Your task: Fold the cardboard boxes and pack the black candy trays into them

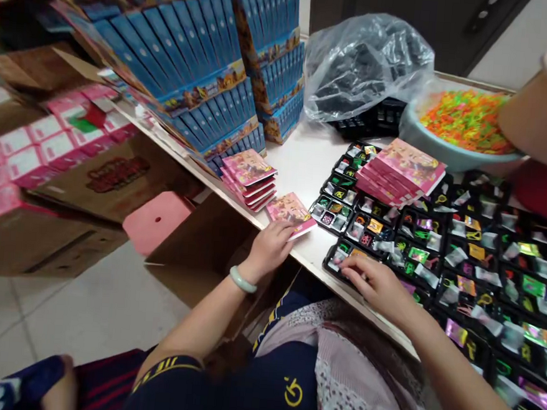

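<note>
pink printed box: flat near the table's [306, 251] front edge, just left of the black compartment tray [334, 260], bare tabletop between; nearly square, so no clear long axis [292, 211].
left hand: nearer the box, fingers laid over its near corner; thumb hidden, so i cannot tell whether it grips [270, 247].
right hand: nearer the tray, fingers bent over its contents; i cannot tell whether they pinch anything [375, 284].
tray: at the front edge, partly covered by the right fingers.
box stack: beyond the left hand, beside the single box [248, 177].

Left hand [270, 248] palm down, right hand [382, 289] angled inward, arms [202, 328] outstretched
</note>
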{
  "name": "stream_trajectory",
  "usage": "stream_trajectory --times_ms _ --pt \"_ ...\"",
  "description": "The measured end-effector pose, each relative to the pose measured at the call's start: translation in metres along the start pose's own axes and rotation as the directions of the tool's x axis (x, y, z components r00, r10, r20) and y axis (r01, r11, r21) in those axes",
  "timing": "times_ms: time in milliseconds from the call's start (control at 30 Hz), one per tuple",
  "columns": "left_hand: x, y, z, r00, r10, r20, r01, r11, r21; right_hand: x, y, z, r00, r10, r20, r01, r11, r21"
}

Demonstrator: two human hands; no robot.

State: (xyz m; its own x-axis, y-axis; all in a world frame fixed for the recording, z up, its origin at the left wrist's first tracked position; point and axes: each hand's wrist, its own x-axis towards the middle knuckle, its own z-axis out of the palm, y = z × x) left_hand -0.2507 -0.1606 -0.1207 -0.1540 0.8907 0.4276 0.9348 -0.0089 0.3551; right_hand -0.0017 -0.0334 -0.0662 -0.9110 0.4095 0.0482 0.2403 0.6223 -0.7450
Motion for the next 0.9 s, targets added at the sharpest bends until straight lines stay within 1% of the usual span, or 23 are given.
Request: stream_trajectory --times_ms 67,100,133,200,233,267,367,467,533,600,667,767,900 --pt "0.002 -0.006 -0.011 0.998 0.059 -0.020 -0.059 0.998 -0.003 0.005 0.012 -0.001 1.000 -0.016 -0.003 0.016 0.991 -0.132" --pt "0.004 -0.009 -0.016 0.995 0.102 -0.007 -0.102 0.995 -0.007 0.005 0.019 -0.003 1.000 -0.024 -0.015 0.021 0.981 -0.195" --pt "0.006 -0.012 -0.020 0.988 0.152 0.022 -0.152 0.988 -0.016 0.004 0.025 -0.005 0.999 -0.030 -0.028 0.022 0.968 -0.249" --pt "0.011 -0.016 -0.024 0.961 0.255 0.102 -0.251 0.967 -0.051 0.006 0.035 -0.009 0.999 -0.035 -0.026 0.025 0.947 -0.322" --pt "0.013 -0.016 -0.024 0.949 0.286 0.134 -0.280 0.958 -0.066 0.010 0.038 -0.010 0.999 -0.039 -0.010 0.033 0.939 -0.342" --pt "0.016 -0.016 -0.023 0.943 0.294 0.154 -0.286 0.955 -0.073 0.017 0.039 -0.010 0.999 -0.047 0.013 0.048 0.933 -0.357" --pt "0.025 -0.011 -0.018 0.963 0.220 0.157 -0.210 0.975 -0.076 0.052 0.041 -0.010 0.997 -0.047 0.066 0.070 0.907 -0.415" --pt "0.036 -0.005 -0.010 0.988 0.106 0.111 -0.093 0.989 -0.116 0.090 0.044 -0.008 0.998 0.044 0.049 -0.014 0.866 -0.500" --pt "0.043 -0.002 -0.005 0.997 0.031 0.066 -0.019 0.986 -0.169 0.106 0.050 -0.007 0.992 0.120 0.024 -0.089 0.837 -0.540" --pt "0.049 -0.001 0.000 0.999 -0.035 0.042 0.043 0.975 -0.219 0.114 0.056 -0.007 0.985 0.173 0.008 -0.138 0.815 -0.563" --pt "0.055 -0.001 0.005 0.996 -0.080 0.048 0.090 0.964 -0.251 0.116 0.060 -0.007 0.981 0.195 0.004 -0.157 0.799 -0.580" --pt "0.060 -0.003 0.012 0.989 -0.130 0.068 0.144 0.948 -0.283 0.117 0.062 -0.006 0.982 0.190 0.009 -0.147 0.789 -0.596" --pt "0.061 -0.006 0.016 0.983 -0.174 0.052 0.182 0.926 -0.332 0.118 0.057 -0.005 0.987 0.158 0.029 -0.111 0.806 -0.581"
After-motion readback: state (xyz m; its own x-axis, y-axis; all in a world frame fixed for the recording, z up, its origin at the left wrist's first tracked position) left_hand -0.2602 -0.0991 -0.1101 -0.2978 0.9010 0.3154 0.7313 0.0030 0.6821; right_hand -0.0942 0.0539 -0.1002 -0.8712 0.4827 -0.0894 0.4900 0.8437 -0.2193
